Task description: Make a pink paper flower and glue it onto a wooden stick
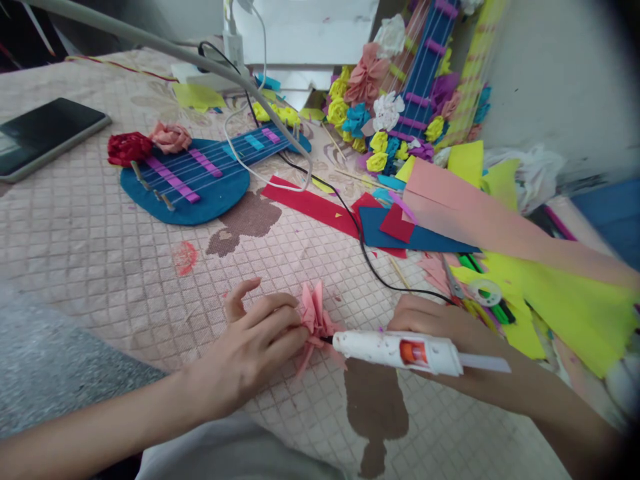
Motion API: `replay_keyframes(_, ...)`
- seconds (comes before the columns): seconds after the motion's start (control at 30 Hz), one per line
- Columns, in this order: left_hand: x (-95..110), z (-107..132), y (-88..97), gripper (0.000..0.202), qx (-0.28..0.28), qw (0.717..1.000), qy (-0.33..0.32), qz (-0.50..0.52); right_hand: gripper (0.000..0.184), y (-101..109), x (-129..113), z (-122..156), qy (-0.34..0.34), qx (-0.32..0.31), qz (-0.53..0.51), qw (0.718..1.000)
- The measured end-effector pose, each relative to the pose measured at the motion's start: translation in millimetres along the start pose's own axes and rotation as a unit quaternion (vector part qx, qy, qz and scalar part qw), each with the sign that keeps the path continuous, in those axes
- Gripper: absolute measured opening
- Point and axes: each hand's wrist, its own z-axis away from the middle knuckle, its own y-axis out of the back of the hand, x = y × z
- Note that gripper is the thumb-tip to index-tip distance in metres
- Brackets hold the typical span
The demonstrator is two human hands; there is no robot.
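Note:
My left hand (pixel 265 337) pinches the left side of a pink paper flower (pixel 316 313) just above the tablecloth. The flower's folded petals stick up and outward. In my right hand (pixel 430 317) is a white hot glue gun (pixel 390 348), its fingers wrapped round the handle. The gun lies level, with its dark nozzle at the flower's lower part; whether the tip touches the paper I cannot tell. A clear glue stick (pixel 485 363) juts from the back of the gun. My right fingertips are hidden behind it.
A blue paper guitar (pixel 185 193) with flowers lies at the back left, near a phone (pixel 53 137). Red strips (pixel 310 207), pink sheets (pixel 480 207), yellow paper (pixel 570 300) and scissors (pixel 454 277) crowd the right. A black cable (pixel 360 240) crosses the cloth. A larger flower-covered guitar (pixel 415 87) leans behind.

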Motion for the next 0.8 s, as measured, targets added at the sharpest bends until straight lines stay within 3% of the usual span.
replay_keyframes(0.13, -1, -1, -2.6, 0.026, 0.006, 1.0, 0.012, 0.017, 0.009, 2, 6, 1, 0.04, 0.005, -0.017, 0.999)
replay_keyframes(0.27, -2, -3, -4.9, 0.021, 0.012, 0.999, 0.029, 0.041, 0.012, 6, 10, 2, 0.028, 0.041, -0.025, 0.998)
replay_keyframes(0.37, -3, -3, -6.6, 0.015, 0.014, 0.998, 0.032, 0.06, 0.019, 11, 14, -1, -0.019, 0.106, -0.039, 0.993)
replay_keyframes(0.43, -3, -4, -7.6, 0.013, 0.014, 0.997, 0.032, 0.066, 0.023, 15, 18, -8, -0.086, 0.191, -0.042, 0.977)
replay_keyframes(0.5, -4, -4, -8.4, 0.013, 0.018, 0.997, 0.033, 0.07, 0.029, 22, 25, -24, -0.137, 0.298, -0.033, 0.944)
replay_keyframes(0.6, -4, -6, -7.7, 0.014, 0.026, 0.997, 0.032, 0.07, 0.034, 38, 40, -61, -0.132, 0.399, -0.016, 0.907)
replay_keyframes(0.8, -2, -10, -3.3, 0.013, 0.021, 0.999, 0.014, 0.043, 0.036, 69, 73, -153, -0.131, 0.461, 0.048, 0.876)
